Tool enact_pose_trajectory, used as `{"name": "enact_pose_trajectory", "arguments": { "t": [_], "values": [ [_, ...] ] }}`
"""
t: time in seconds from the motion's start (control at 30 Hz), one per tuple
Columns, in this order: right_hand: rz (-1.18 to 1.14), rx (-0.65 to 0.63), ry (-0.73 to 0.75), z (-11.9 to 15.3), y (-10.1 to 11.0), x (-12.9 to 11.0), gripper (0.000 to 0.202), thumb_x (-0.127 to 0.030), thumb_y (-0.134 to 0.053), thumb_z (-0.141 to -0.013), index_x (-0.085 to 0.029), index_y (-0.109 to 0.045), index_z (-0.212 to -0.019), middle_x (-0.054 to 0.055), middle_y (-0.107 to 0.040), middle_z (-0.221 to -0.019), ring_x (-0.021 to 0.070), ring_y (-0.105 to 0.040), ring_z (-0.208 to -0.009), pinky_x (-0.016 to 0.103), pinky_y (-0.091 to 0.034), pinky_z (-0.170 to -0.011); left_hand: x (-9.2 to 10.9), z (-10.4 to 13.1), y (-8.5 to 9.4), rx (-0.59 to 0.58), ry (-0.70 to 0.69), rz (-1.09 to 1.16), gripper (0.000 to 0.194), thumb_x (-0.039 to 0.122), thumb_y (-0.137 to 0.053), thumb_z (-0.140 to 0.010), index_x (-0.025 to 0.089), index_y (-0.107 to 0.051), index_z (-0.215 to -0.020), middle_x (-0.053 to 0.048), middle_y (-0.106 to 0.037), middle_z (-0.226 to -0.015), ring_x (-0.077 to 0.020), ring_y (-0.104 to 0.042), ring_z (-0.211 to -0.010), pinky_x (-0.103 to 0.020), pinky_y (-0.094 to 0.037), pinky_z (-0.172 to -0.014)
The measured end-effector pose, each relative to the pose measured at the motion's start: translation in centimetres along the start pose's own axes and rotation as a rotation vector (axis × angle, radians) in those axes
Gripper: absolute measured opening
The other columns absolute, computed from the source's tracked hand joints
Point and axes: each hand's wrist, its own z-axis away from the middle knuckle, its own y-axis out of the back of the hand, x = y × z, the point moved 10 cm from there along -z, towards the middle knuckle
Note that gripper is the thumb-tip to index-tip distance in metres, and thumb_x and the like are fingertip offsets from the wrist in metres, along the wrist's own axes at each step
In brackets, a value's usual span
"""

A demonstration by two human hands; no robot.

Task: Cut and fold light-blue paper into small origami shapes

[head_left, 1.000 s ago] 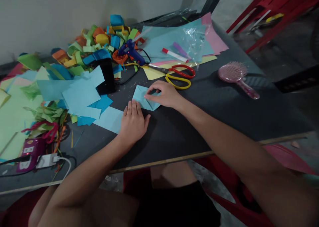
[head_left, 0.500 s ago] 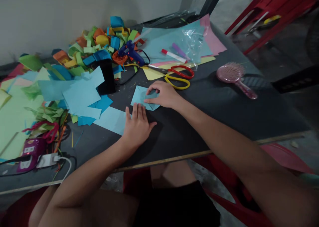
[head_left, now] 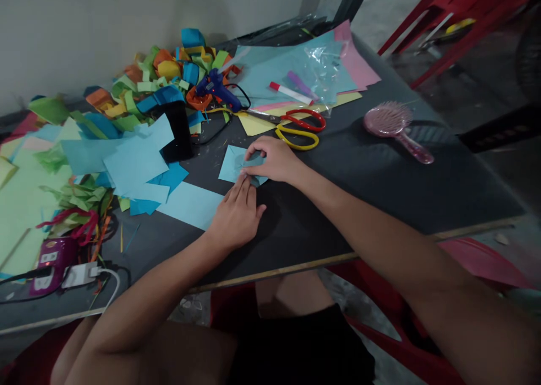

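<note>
A small light blue paper square [head_left: 229, 162] with fold creases lies on the dark table, partly under both hands. My right hand [head_left: 273, 158] is curled over it, thumb and index finger pinched on the paper. From the near side, my left hand [head_left: 237, 213] touches the paper's lower edge with its fingertips beside the right thumb; its fingers lie close together and its thumb points out to the right. Another light blue sheet [head_left: 192, 204] rests just left of my left hand.
Scissors [head_left: 302, 130], a blue glue gun [head_left: 220, 89], markers [head_left: 291, 93] and large paper sheets lie behind the hands. A pink hairbrush [head_left: 391, 123] is at the right. Folded colored strips [head_left: 169, 69], a black stand [head_left: 180, 131] and a purple power socket [head_left: 53, 261] are at the left.
The fingers of my left hand have drawn together, and their tips have moved right and up to meet the right thumb. My right hand keeps its pinch on the paper. The view has shifted slightly.
</note>
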Motion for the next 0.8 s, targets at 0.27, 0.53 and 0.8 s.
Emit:
{"name": "enact_pose_trajectory", "arguments": {
  "t": [0.27, 0.53, 0.8],
  "values": [
    [0.004, -0.007, -0.018, 0.0, 0.1, 0.3, 0.022, -0.031, -0.083, -0.062, -0.02, -0.069, -0.075, 0.003, -0.063, -0.086, 0.015, -0.048, -0.07, 0.031, -0.04, -0.067, 0.6, 0.1, 0.8, 0.067, -0.093, 0.077, 0.044, 0.033, -0.036, -0.103, 0.002, -0.061, -0.121, -0.023, -0.063, -0.132, -0.0304, -0.056, -0.13, -0.043, -0.049, -0.106],
    [0.026, -0.036, 0.033, -0.1, 0.4, 0.0, 0.016, -0.031, -0.076, -0.07, -0.02, -0.071, -0.08, 0.006, -0.067, -0.093, 0.0171, -0.054, -0.075, 0.033, -0.043, -0.071, -3.7, -0.5, 0.9, 0.084, 0.017, 0.123, 0.038, 0.027, -0.041, -0.1, 0.009, -0.064, -0.123, -0.019, -0.063, -0.134, -0.0308, -0.059, -0.127, -0.047, -0.052, -0.104],
    [-0.131, -0.557, 0.237, 1.1, 1.2, -0.1, 0.05, -0.043, -0.082, -0.064, -0.03, -0.074, -0.111, 0.003, -0.067, -0.126, 0.0251, -0.062, -0.11, 0.038, -0.048, -0.09, -6.5, -0.8, 0.9, 0.163, -0.017, 0.225, 0.028, 0.028, -0.047, -0.099, 0.017, -0.073, -0.104, -0.009, -0.072, -0.118, -0.0232, -0.067, -0.114, -0.04, -0.058, -0.098]
  ]
}}
